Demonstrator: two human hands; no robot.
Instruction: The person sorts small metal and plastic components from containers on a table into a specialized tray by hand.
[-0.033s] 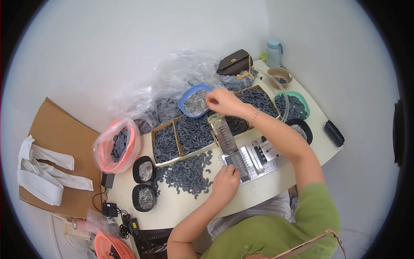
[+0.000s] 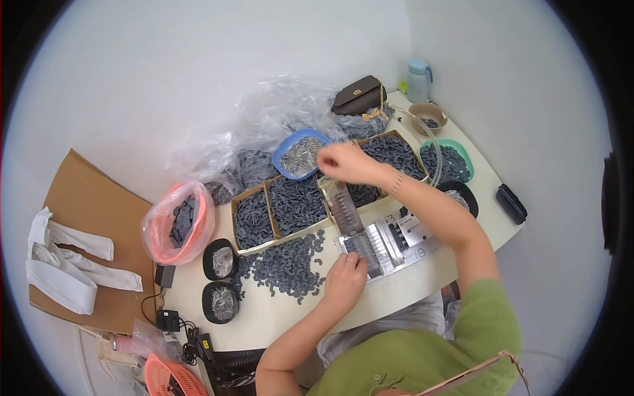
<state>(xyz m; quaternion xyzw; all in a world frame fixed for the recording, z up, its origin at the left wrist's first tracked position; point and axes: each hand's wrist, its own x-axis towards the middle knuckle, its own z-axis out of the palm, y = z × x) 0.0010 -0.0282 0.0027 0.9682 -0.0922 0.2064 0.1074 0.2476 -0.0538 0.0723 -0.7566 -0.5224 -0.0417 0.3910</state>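
Note:
My right hand [image 2: 341, 162] is closed in a pinch above the right rim of a blue tray [image 2: 276, 160] of small silvery metal pins [image 2: 302, 157]. Anything between those fingertips is too small to make out. My left hand [image 2: 345, 282] rests at the near left end of a metal fixture [image 2: 391, 245], fingers bent and pressed together; what they hold is hidden. A clear ridged plastic strip [image 2: 343, 208] runs from the fixture toward the blue tray. Beneath my right forearm, a pale block [image 2: 413, 231] sits on the fixture.
Cardboard boxes [image 2: 265, 198] of dark grey plastic parts line the table behind the fixture. Loose grey parts [image 2: 287, 267] lie left of my left hand. Two black bowls [image 2: 220, 302] hold pins. A green bowl [image 2: 469, 158], black case [image 2: 511, 203] and blue bottle [image 2: 419, 81] stand right.
My right hand and forearm have shifted slightly right and toward me, still by the blue tray's rim. The left hand stays at the fixture.

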